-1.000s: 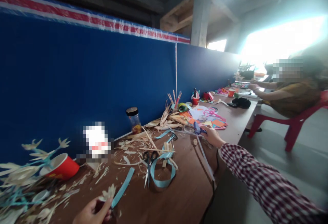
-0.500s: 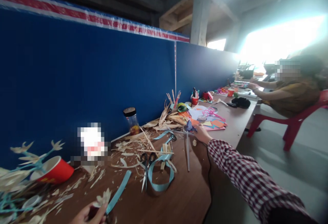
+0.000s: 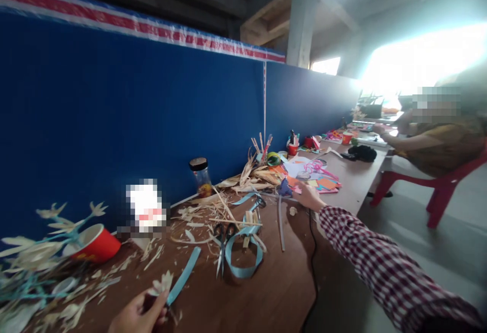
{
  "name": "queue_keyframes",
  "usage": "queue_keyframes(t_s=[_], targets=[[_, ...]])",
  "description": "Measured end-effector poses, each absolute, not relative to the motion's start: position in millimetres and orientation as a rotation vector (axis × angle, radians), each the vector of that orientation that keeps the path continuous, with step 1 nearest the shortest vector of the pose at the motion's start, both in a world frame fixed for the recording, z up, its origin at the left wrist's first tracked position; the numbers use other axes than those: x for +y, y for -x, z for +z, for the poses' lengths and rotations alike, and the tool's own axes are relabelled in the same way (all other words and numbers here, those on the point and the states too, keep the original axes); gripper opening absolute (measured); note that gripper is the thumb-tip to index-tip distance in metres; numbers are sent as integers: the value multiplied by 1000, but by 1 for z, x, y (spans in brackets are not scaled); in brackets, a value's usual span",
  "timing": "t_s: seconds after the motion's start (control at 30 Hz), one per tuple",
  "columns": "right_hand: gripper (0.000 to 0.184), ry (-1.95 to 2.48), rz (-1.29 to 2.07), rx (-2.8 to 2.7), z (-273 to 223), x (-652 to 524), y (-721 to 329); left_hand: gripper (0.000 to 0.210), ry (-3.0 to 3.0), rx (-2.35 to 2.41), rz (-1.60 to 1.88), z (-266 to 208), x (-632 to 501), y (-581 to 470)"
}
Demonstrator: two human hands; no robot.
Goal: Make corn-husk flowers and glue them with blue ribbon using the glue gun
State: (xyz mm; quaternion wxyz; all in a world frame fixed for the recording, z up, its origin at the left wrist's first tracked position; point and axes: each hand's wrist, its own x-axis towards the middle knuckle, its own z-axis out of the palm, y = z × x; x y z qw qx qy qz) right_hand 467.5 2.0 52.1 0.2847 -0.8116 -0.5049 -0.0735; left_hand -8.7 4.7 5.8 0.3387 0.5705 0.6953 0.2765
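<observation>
At the lower left, my left hand (image 3: pixel 142 312) pinches a small pale flower (image 3: pixel 163 284) that looks made of dried husk. A strip of light blue ribbon (image 3: pixel 185 273) runs from beside its fingertips; whether they touch it I cannot tell. Stretched across the table, my right hand (image 3: pixel 310 197) has its fingers extended just right of a blue glue gun (image 3: pixel 284 188). A translucent glue stick (image 3: pixel 281 226) sticks out of the gun toward me. Between my hands lie dark-handled scissors (image 3: pixel 221 252) and a loop of blue ribbon (image 3: pixel 243 272).
A red paper cup (image 3: pixel 102 246) with husk flowers lies tipped at left. A black-lidded jar (image 3: pixel 200 178) stands by the blue partition (image 3: pixel 133 109). Husk scraps litter the table. A black cord (image 3: pixel 314 257) runs along the right side. A person sits on a red chair (image 3: pixel 437 191).
My right hand has shifted slightly right, away from the glue gun, which stays about where it was. My left hand, still holding the flower, has moved a little up and right. The view shifts slightly.
</observation>
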Motion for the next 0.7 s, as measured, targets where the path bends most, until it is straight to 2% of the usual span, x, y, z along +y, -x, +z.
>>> queue_keyframes(t_s=[0.1, 0.2, 0.27, 0.33, 0.4, 0.47, 0.57, 0.7], targets=[[35, 2079, -284, -1298, 73, -6, -429, 46, -1462, 1794, 747, 6, 5, 9], [29, 1854, -177, -1455, 80, -16, -353, 44, -1331, 1686, 878, 4, 5, 9], [26, 1535, 292, -1628, 74, -27, -289, 42, -1251, 1630, 954, 3, 6, 8], [29, 1287, 903, -1706, 62, -38, -228, 39, -1176, 1584, 992, 2, 7, 8], [31, 1164, 1423, -1513, 47, -41, -178, 36, -1079, 1529, 1034, 2, 8, 10], [30, 1117, 1757, -1175, 34, -34, -146, 33, -1034, 1504, 1088, 2, 10, 13], [32, 1136, 1900, -941, 24, -14, -126, 31, -1032, 1492, 1136, 5, 13, 18], [34, 1266, 1780, -1006, 23, 0, -127, 30, -930, 1404, 1149, 12, 12, 19]])
